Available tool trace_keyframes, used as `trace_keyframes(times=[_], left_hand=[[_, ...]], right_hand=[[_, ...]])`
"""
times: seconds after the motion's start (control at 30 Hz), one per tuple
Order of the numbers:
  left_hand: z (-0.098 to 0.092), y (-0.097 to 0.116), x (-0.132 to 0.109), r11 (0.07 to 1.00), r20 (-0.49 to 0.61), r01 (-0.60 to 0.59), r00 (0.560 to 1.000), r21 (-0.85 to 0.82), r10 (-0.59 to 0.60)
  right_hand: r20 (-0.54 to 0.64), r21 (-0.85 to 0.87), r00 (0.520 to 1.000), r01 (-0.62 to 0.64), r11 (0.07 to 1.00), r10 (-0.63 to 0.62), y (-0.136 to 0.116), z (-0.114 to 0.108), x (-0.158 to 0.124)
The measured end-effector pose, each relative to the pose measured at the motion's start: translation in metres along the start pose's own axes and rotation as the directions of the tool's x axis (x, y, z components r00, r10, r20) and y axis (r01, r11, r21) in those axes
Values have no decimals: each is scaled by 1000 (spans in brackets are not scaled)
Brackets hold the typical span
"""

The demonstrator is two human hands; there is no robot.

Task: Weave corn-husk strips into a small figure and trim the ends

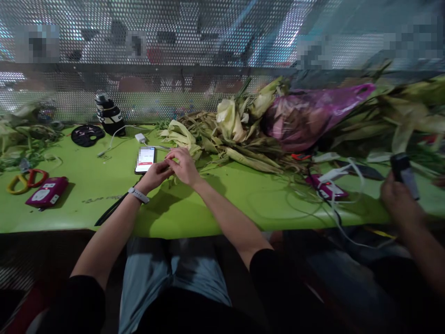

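Above the green table [250, 199], my left hand [157, 174] and my right hand [185, 166] meet fingertip to fingertip. Both hands have their fingers drawn together in a pinch; whatever is between them, if anything, is too small or hidden to name. A pale watch band circles my left wrist. Just beyond my left hand lies a phone [145, 160] with its screen lit, and a black strap runs beneath my left forearm. Behind the phone sits a white charger plug [140, 138]. Dry corn husks [205, 134] are heaped past my right hand.
A black bottle [110, 116] stands by a mesh wall beside a dark round item [87, 135]. Scissors [28, 181] and a magenta box [47, 192] lie left. Rightward are a pink plastic bag [302, 118], white cables [333, 185] and another person's hand [399, 199] holding a phone.
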State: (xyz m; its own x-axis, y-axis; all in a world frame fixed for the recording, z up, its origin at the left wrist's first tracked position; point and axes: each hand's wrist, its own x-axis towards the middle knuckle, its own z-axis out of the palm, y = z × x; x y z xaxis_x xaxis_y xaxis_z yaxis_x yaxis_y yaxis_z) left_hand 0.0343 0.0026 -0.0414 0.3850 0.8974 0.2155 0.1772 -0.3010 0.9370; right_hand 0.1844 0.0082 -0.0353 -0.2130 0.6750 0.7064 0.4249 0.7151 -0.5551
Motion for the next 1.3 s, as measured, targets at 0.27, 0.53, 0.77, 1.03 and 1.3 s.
trace_keyframes(times=[0.27, 0.53, 0.77, 1.03, 1.3], left_hand=[[5, 0, -2, 992, 135, 93, 987, -82, -82], [2, -4, 1, 896, -77, 158, 975, -414, -207], [-2, -7, 5, 913, -228, 84, 955, -400, -188], [-8, -6, 7, 959, -237, 73, 961, -274, -141], [-12, -7, 5, 969, -166, 57, 981, -238, -99]], right_hand=[[45, 89, 986, -162, 983, 159, -6, -5, 4], [-23, 124, 880, -469, 874, 475, 15, -29, 10], [445, 203, 827, -466, 861, 343, 9, -12, 3], [428, 108, 863, -344, 933, 269, 16, -16, 4], [464, 269, 799, -539, 798, 383, 23, -11, 3]])
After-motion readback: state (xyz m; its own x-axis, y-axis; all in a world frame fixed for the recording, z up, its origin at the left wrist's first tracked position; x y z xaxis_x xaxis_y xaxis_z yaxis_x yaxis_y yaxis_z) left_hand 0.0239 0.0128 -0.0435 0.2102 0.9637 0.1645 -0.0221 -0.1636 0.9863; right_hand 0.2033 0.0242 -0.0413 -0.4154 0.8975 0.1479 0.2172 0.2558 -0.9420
